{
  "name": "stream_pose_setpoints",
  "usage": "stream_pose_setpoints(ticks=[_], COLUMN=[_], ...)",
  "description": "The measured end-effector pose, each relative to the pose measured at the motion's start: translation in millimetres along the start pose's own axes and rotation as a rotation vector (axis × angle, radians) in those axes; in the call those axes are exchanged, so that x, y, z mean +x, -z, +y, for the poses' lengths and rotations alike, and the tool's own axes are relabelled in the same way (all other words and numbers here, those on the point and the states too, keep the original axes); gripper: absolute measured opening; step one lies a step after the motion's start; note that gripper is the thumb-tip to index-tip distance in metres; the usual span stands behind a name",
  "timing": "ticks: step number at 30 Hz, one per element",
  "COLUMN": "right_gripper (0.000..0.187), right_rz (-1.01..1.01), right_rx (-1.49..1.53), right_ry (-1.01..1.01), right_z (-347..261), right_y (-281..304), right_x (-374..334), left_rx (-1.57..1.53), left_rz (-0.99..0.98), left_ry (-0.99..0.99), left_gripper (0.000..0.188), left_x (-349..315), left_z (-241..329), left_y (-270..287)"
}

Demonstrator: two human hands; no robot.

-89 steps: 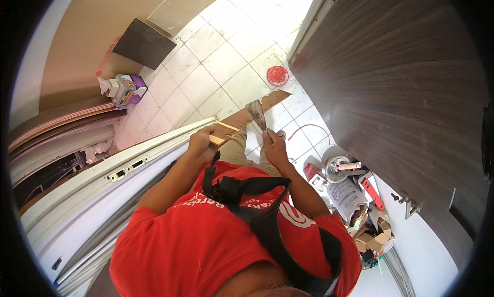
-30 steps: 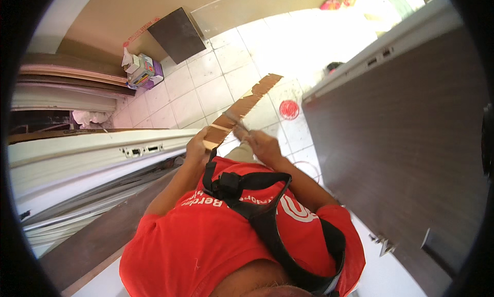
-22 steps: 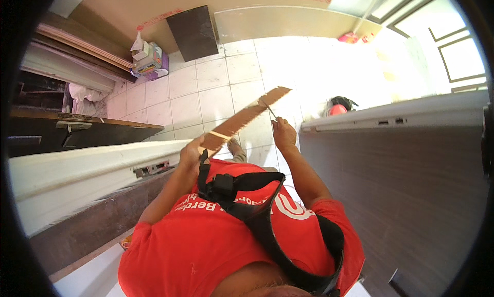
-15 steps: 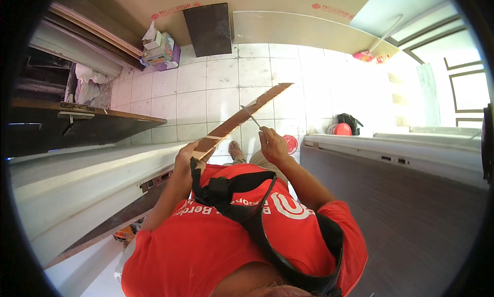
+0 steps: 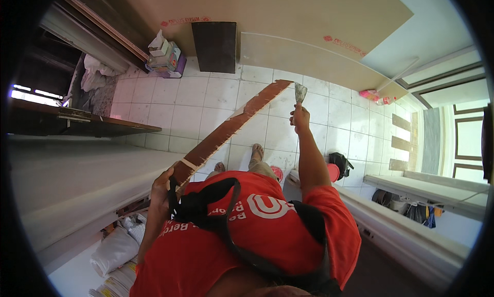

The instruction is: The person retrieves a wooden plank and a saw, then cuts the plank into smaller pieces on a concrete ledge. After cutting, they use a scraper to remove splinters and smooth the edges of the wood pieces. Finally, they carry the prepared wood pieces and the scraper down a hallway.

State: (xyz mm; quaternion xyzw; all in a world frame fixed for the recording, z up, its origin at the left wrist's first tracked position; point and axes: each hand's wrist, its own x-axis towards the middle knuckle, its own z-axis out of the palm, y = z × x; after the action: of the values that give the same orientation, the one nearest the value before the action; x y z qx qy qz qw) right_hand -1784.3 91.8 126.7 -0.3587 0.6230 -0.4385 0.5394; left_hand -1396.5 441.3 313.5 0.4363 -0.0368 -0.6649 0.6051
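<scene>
A long, narrow strip of brown board [image 5: 218, 135] slants from near my chest up and to the right, with splintered, ragged edges and a pale band near its close end. That close end sits in my left hand [image 5: 162, 187], whose fingers are partly hidden by the black strap. My right hand [image 5: 300, 119], arm stretched forward, is closed around the handle of a putty knife [image 5: 300, 93]. The knife's blade points away from me, beside the strip's far tip; whether they touch I cannot tell.
A dark panel [image 5: 215, 47] leans against large tan sheets [image 5: 288, 19] ahead. Boxes [image 5: 165, 59] stand on the tiled floor at the far left. Pale ledges [image 5: 87, 168] run along both sides. To the right are a black bag [image 5: 339, 164] and a plastic bottle [image 5: 386, 100].
My right hand has moved forward and to the right, carrying the putty knife from the strip's middle to its far tip. My left hand has shifted left and nearer, still gripping the strip.
</scene>
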Motion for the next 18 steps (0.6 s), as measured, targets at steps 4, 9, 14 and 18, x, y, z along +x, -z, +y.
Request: stream_pose_setpoints(ticks=[4,9,14,18], right_gripper=[0.049,0.039,0.043,0.044], right_rz=[0.001,-0.190,-0.502,-0.146], right_rx=[0.016,-0.194,-0.370,-0.213], right_ry=[0.011,-0.052,0.025,-0.074], right_z=[-26,-35,-40,-24], right_y=[-7,-32,-86,-67], right_x=[29,17,-76,-29], left_rx=[0.161,0.124,0.120,0.098], left_rz=[0.134,0.036,-0.017,0.023], left_ry=[-0.062,-0.111,-0.130,-0.122], left_gripper=[0.051,0.058,0.062,0.058], left_x=[-17,-16,-11,5], left_z=[-2,-7,-11,-14], left_y=[-8,-14,-11,-7])
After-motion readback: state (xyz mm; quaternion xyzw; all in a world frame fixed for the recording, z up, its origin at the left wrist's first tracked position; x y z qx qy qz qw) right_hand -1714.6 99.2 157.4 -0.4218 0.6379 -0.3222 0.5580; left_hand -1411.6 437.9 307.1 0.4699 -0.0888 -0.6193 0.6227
